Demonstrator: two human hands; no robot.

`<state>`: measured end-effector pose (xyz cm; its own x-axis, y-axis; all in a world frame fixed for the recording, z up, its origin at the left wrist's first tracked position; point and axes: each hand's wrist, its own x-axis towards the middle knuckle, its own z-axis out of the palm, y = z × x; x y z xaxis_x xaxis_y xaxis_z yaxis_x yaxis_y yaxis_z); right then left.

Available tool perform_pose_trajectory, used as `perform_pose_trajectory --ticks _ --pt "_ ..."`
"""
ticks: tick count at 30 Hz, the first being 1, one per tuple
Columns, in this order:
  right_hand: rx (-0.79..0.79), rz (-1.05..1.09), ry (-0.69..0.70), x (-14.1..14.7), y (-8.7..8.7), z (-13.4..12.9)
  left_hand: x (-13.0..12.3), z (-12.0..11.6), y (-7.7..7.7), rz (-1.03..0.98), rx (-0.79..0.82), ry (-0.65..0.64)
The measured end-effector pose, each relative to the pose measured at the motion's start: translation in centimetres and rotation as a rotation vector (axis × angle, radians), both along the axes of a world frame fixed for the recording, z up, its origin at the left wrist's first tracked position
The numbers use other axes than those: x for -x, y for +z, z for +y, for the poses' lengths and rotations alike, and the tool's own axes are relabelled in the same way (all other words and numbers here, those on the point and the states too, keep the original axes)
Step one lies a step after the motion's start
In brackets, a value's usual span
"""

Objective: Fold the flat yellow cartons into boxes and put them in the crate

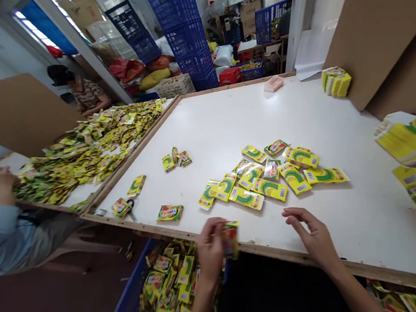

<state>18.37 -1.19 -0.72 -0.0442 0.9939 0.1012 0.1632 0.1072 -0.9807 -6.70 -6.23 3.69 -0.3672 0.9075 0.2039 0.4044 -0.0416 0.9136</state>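
Observation:
My left hand (pixel 212 251) is closed around a small yellow, red and green packet (pixel 230 238), held just over the table's front edge. To the right, my right hand (pixel 308 232) hovers above the white tabletop, its fingers apart and nothing in them. Just beyond both hands lies a loose cluster of yellow packets (pixel 251 175) printed with a green curved band, some overlapping. A single packet (pixel 170 213) lies left of the cluster. Farther left are more packets (pixel 136 185) and a dark-handled tool (pixel 130 205), perhaps scissors, partly hidden by a packet.
Below the front edge stands a blue crate (pixel 122 305) full of packets. Flat printed cartons (pixel 414 134) are stacked at right, near a cardboard sheet (pixel 377 13). A wooden rim (pixel 130 154) borders the table. At left, people sit by a heap of packets (pixel 87 152).

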Motion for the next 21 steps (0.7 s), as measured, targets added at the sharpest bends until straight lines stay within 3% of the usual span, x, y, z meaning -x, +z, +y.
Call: perform_pose_trajectory --ticks 3,5,9,12,14,18,19,21 --pt "0.052 0.013 -0.028 -0.3 -0.5 0.5 8.3 -3.3 1.3 0.283 0.165 0.172" --pt "0.087 0.011 -0.01 0.0 -0.8 0.7 12.5 -3.7 1.4 0.427 0.255 0.224" --pt "0.1 0.016 0.061 1.8 -0.6 0.8 15.9 0.5 0.1 0.685 0.416 0.396" --pt "0.088 0.02 0.09 2.9 -0.4 0.6 15.8 4.8 -0.8 0.787 0.582 0.414" --pt "0.09 0.011 0.079 3.0 -0.4 0.4 14.9 6.3 -0.9 0.785 0.54 0.37" --pt "0.076 0.021 0.02 2.7 -0.4 -0.3 9.8 5.6 -0.8 0.665 0.055 0.385" --pt "0.063 0.038 0.022 2.8 -0.3 -0.5 7.8 5.0 -0.9 0.632 -0.065 0.327" --pt "0.035 0.096 0.055 3.1 0.1 -0.7 3.3 3.9 -1.4 0.593 -0.229 0.081"
